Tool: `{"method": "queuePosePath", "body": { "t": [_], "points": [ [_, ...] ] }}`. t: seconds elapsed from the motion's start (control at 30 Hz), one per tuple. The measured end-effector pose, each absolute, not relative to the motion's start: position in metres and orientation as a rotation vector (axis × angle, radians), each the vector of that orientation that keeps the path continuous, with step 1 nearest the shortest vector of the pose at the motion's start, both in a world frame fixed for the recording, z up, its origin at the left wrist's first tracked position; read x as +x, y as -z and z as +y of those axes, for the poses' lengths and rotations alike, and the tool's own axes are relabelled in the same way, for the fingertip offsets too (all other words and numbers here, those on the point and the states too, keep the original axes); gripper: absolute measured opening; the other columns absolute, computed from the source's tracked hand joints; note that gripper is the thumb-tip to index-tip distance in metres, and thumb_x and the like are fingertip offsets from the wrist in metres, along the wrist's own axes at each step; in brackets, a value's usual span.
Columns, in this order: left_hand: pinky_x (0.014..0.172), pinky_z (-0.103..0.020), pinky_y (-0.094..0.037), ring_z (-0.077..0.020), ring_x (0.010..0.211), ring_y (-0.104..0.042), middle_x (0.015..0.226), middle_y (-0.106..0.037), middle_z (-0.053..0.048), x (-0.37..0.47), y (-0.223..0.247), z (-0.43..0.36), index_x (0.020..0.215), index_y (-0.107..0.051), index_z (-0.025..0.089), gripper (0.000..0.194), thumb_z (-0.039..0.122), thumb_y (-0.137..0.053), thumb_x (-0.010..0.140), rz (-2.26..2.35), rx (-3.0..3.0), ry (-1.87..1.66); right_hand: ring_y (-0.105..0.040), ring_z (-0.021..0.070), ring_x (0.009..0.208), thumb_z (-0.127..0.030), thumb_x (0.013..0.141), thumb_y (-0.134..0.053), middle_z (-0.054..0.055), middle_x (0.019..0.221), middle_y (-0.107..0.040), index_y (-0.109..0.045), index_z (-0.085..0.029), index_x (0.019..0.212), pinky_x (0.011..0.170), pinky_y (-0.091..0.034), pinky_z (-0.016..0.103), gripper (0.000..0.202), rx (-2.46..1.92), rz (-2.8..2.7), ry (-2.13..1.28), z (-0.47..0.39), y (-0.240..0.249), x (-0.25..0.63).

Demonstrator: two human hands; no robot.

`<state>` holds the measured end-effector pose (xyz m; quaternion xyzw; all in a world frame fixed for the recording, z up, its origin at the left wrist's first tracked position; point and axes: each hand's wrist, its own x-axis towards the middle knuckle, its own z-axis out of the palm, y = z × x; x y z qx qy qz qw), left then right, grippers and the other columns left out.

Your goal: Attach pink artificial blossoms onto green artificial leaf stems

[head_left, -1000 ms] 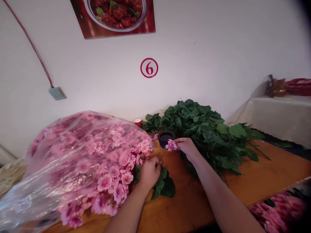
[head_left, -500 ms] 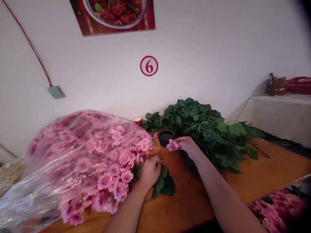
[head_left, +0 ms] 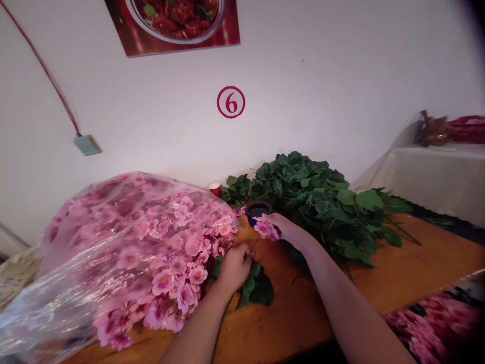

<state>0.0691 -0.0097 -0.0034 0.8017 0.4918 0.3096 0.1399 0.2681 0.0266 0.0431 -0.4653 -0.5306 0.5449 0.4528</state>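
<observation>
My left hand [head_left: 235,265] is closed on the thin stem of a leafy sprig, whose dark green leaves [head_left: 259,288] spread under and beside the fingers. The stem tip pokes up past my thumb. Just above it, my right hand [head_left: 284,228] pinches a pink artificial flower cluster [head_left: 265,228], petals facing left and down. Whether the stem touches the flower is hard to make out. Behind the flower stands a dark blue round bowl [head_left: 253,218], partly covered by it. Its contents look dark.
A clear plastic bag [head_left: 113,242] of pink flowers fills the left of the wooden table [head_left: 295,328]. Green leaf stems [head_left: 322,202] are heaped at the back right. A small red cup [head_left: 214,190] stands near the wall. More pink flowers [head_left: 435,323] lie at lower right.
My right hand has shifted slightly left with the flower cluster, which is turned to show more of its petals. My left hand keeps its grip on the sprig, almost unmoved.
</observation>
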Motion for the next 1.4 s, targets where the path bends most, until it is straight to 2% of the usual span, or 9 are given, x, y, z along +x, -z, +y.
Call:
{"method": "queuePosePath", "body": {
  "t": [0.07, 0.13, 0.2, 0.3, 0.7, 0.93, 1.1, 1.2, 1.4],
  "points": [
    [0.052, -0.022, -0.024, -0.0103, 0.054, -0.041, 0.055, -0.045, 0.003, 0.07, 0.007, -0.008, 0.062, -0.047, 0.017, 0.019, 0.024, -0.05, 0.08, 1.417, 2.265, -0.906, -0.058, 0.0121, 0.054, -0.041, 0.069, -0.067, 0.002, 0.066, -0.066, -0.05, -0.018, 0.092, 0.046, -0.039, 0.019, 0.037, -1.145, -1.371, -1.381, 0.025, -0.039, 0.268],
    [0.052, -0.022, -0.024, -0.0101, 0.053, -0.04, 0.055, -0.044, 0.004, 0.07, 0.009, -0.008, 0.062, -0.047, 0.017, 0.02, 0.025, -0.051, 0.08, 1.408, 2.218, -0.919, -0.056, 0.0104, 0.053, -0.029, 0.064, -0.07, 0.0, 0.065, -0.065, -0.047, -0.019, 0.095, 0.046, -0.037, 0.018, 0.04, -1.179, -1.403, -1.337, 0.025, -0.035, 0.267],
    [0.052, -0.021, -0.024, -0.01, 0.054, -0.04, 0.056, -0.044, 0.004, 0.071, 0.011, -0.008, 0.062, -0.046, 0.017, 0.021, 0.026, -0.052, 0.079, 1.411, 2.185, -0.918, -0.054, 0.0094, 0.05, -0.018, 0.062, -0.068, -0.002, 0.063, -0.063, -0.046, -0.019, 0.092, 0.046, -0.036, 0.018, 0.037, -1.207, -1.423, -1.273, 0.027, -0.032, 0.264],
    [0.052, -0.021, -0.024, -0.0101, 0.054, -0.04, 0.055, -0.043, 0.004, 0.071, 0.013, -0.008, 0.061, -0.045, 0.017, 0.021, 0.026, -0.052, 0.079, 1.436, 2.175, -0.912, -0.055, 0.01, 0.049, -0.011, 0.061, -0.059, -0.003, 0.06, -0.061, -0.046, -0.019, 0.088, 0.045, -0.035, 0.018, 0.031, -1.192, -1.417, -1.23, 0.03, -0.029, 0.258],
    [0.054, -0.021, -0.027, -0.0108, 0.056, -0.043, 0.057, -0.046, 0.004, 0.073, 0.014, -0.009, 0.062, -0.046, 0.018, 0.018, 0.024, -0.053, 0.078, 1.464, 2.178, -0.974, -0.052, 0.0105, 0.042, -0.011, 0.064, -0.045, -0.003, 0.053, -0.06, -0.047, -0.019, 0.107, 0.039, -0.027, 0.018, 0.044, -1.123, -1.375, -1.343, 0.036, -0.023, 0.245],
    [0.053, -0.021, -0.026, -0.011, 0.056, -0.044, 0.058, -0.048, 0.004, 0.073, 0.016, -0.009, 0.063, -0.048, 0.018, 0.018, 0.024, -0.052, 0.079, 1.484, 2.191, -0.965, -0.053, 0.0113, 0.043, -0.013, 0.064, -0.059, -0.004, 0.057, -0.062, -0.046, -0.019, 0.1, 0.044, -0.039, 0.02, 0.039, -1.067, -1.376, -1.229, 0.033, -0.025, 0.241],
    [0.054, -0.022, -0.026, -0.0112, 0.057, -0.045, 0.059, -0.049, 0.003, 0.074, 0.017, -0.009, 0.063, -0.048, 0.018, 0.018, 0.024, -0.053, 0.079, 1.488, 2.192, -0.968, -0.057, 0.0144, 0.045, -0.017, 0.062, -0.067, -0.003, 0.056, -0.061, -0.048, -0.02, 0.091, 0.045, -0.043, 0.023, 0.035, -1.139, -1.273, -1.142, 0.036, -0.017, 0.237],
    [0.054, -0.022, -0.026, -0.0113, 0.057, -0.045, 0.059, -0.05, 0.003, 0.074, 0.017, -0.009, 0.063, -0.048, 0.018, 0.017, 0.022, -0.053, 0.078, 1.501, 2.177, -0.981, -0.059, 0.0142, 0.048, -0.021, 0.06, -0.07, -0.002, 0.06, -0.063, -0.05, -0.019, 0.085, 0.045, -0.043, 0.022, 0.032, -1.204, -1.219, -1.051, 0.037, -0.009, 0.235],
    [0.055, -0.022, -0.026, -0.0114, 0.058, -0.045, 0.059, -0.048, 0.003, 0.075, 0.018, -0.01, 0.063, -0.046, 0.018, 0.019, 0.024, -0.052, 0.08, 1.509, 2.143, -1.008, -0.052, 0.0119, 0.039, -0.02, 0.061, -0.067, -0.004, 0.045, -0.057, -0.049, -0.018, 0.082, 0.04, -0.038, 0.02, 0.028, -1.273, -1.174, -1.037, 0.038, -0.002, 0.229]
  ]
}}
